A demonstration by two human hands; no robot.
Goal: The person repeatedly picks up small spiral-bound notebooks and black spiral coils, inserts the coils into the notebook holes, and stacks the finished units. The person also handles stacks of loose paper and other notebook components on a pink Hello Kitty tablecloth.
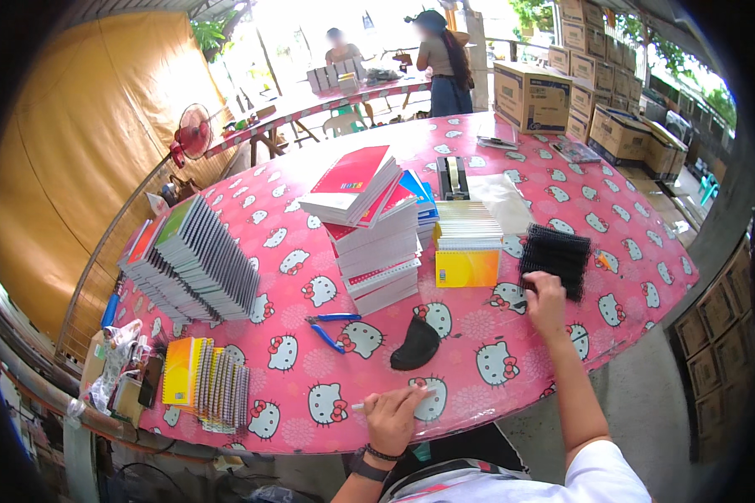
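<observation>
My left hand (392, 418) is closed around a thin white stick (430, 392) near the table's front edge. My right hand (547, 303) reaches to the near-left edge of a pile of black spiral binding coils (556, 256). Its fingers are curled, and a small dark bit shows at the fingertips; I cannot make out what it is. Left of the coils sits a stack of yellow-covered notebooks (467, 268). A black curved pouch-like object (415, 344) and blue-handled pliers (331, 329) lie between my hands and a tall pile of red-covered notebooks (377, 243).
Spiral notebooks stand in rows at left, a big group (205, 260) and a smaller yellow one (201, 377). A tape dispenser (453, 178) and blue notebooks (421, 205) stand behind. Cardboard boxes (533, 96) rise at far right. Two people are at a farther table (310, 117).
</observation>
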